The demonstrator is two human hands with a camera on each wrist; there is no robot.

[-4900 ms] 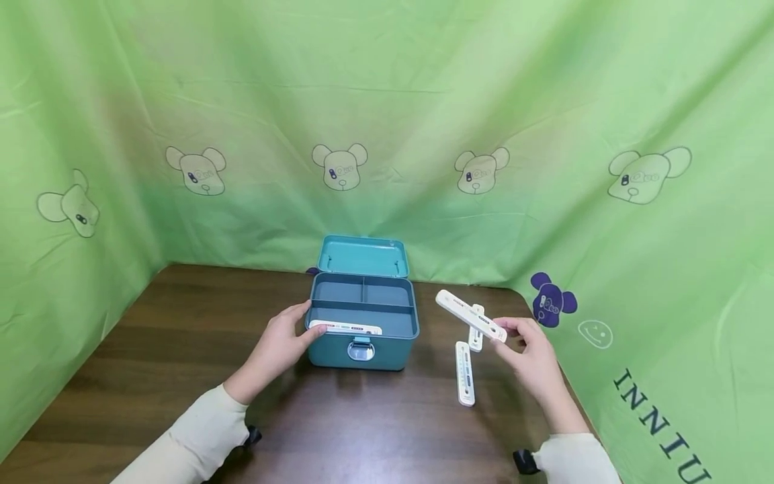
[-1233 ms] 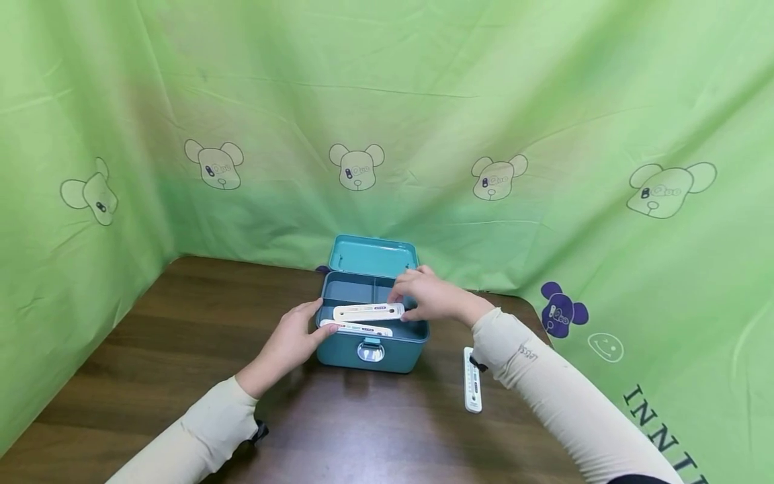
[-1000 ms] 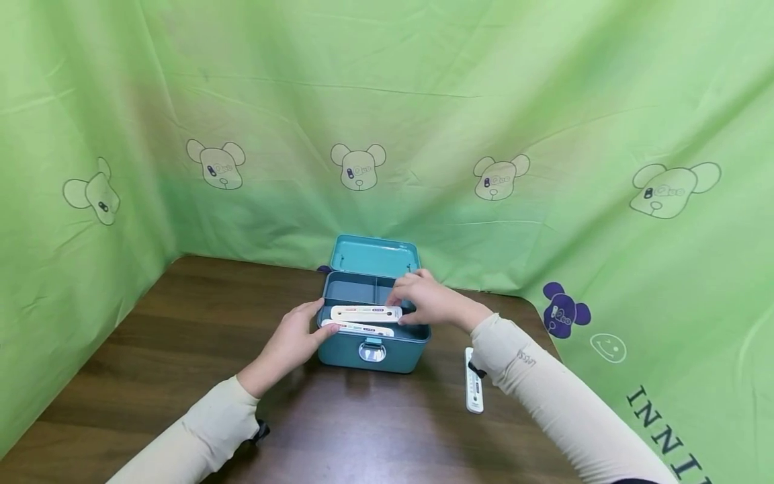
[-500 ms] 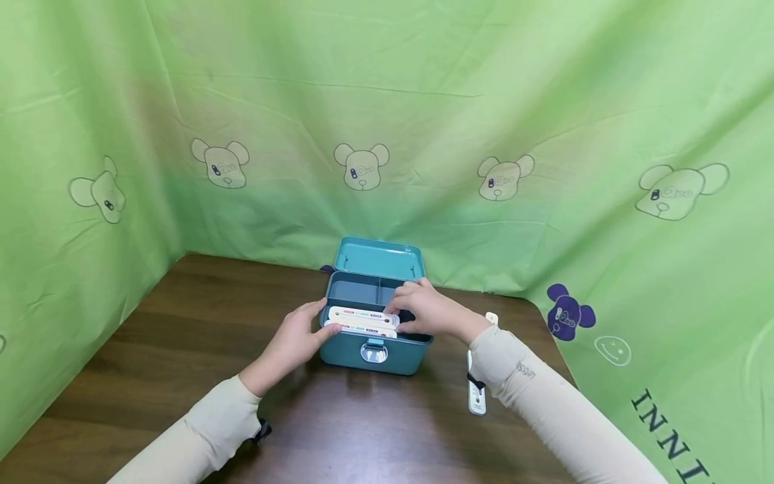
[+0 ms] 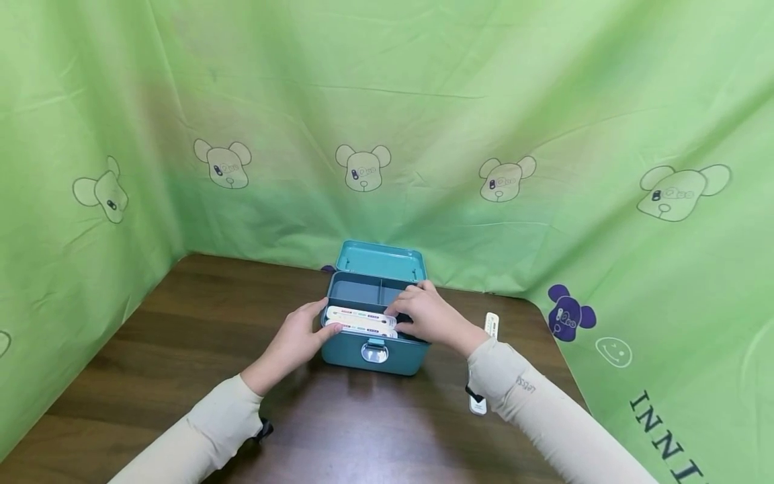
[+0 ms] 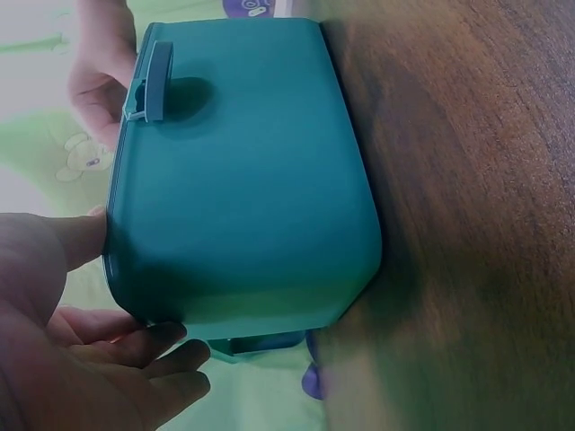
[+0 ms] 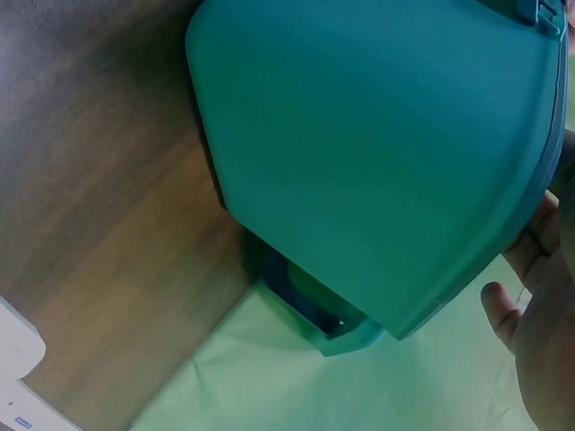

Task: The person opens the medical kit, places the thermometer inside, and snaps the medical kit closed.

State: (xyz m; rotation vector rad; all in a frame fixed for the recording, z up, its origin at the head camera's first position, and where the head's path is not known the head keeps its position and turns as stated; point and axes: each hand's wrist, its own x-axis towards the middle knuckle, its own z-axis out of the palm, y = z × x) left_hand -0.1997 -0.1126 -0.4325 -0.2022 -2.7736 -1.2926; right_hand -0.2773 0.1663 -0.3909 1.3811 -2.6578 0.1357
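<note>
A teal storage box (image 5: 345,354) stands on the table with its lid (image 5: 382,261) tipped back. My left hand (image 5: 295,341) grips its front left corner, thumb over the rim; in the left wrist view the fingers lie against the side wall (image 6: 243,180). Inside the long front compartment, two white thermometers (image 5: 363,328) lie side by side. My right hand (image 5: 432,317) reaches in from the right and pinches the right end of the rear thermometer (image 5: 357,314). In the right wrist view, the box wall hides most of those fingertips.
Right of the box, one white thermometer (image 5: 492,323) lies farther back and another (image 5: 478,406) nearer, partly under the right sleeve (image 5: 514,376). Two small compartments (image 5: 355,292) sit behind the front one. A green curtain (image 5: 387,134) surrounds the wooden table (image 5: 199,336).
The right hand has carried a thermometer from the table's right side into the box. Over the last second it has slid it slightly left and lowered it beside the other. Left hand stays put.
</note>
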